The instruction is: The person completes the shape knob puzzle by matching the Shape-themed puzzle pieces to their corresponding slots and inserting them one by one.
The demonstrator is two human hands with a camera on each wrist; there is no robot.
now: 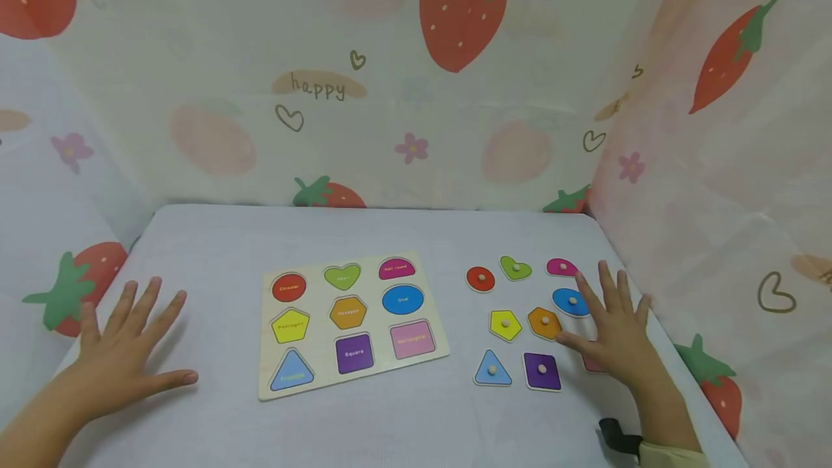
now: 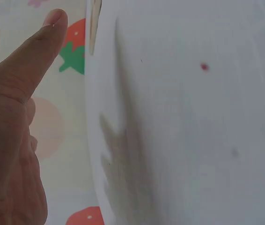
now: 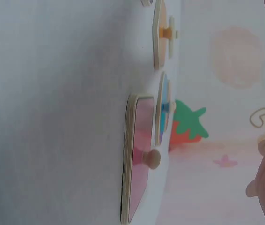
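A wooden shape puzzle board [image 1: 318, 374] lies on the white table, with a labelled, coloured picture at each shape's place. To its right are several knobbed pieces: a red circle [image 1: 477, 282], green heart [image 1: 510, 272], yellow pentagon [image 1: 500, 333], orange hexagon [image 1: 537, 315], blue triangle [image 1: 485, 378] and purple square [image 1: 549, 381]. My right hand [image 1: 614, 334] hovers with fingers spread, partly covering the pink rectangle piece [image 3: 141, 126] and beside the blue oval [image 1: 565, 298]. Left of the board, my left hand [image 1: 123, 360] is spread above the table, holding nothing.
A magenta half-round piece [image 1: 560, 266] lies at the back right. The white tabletop [image 1: 364, 428] meets a strawberry-print curtain [image 1: 364, 143] behind and at both sides. Near the right wrist is a black object [image 1: 617, 438], probably part of the wrist-camera mount.
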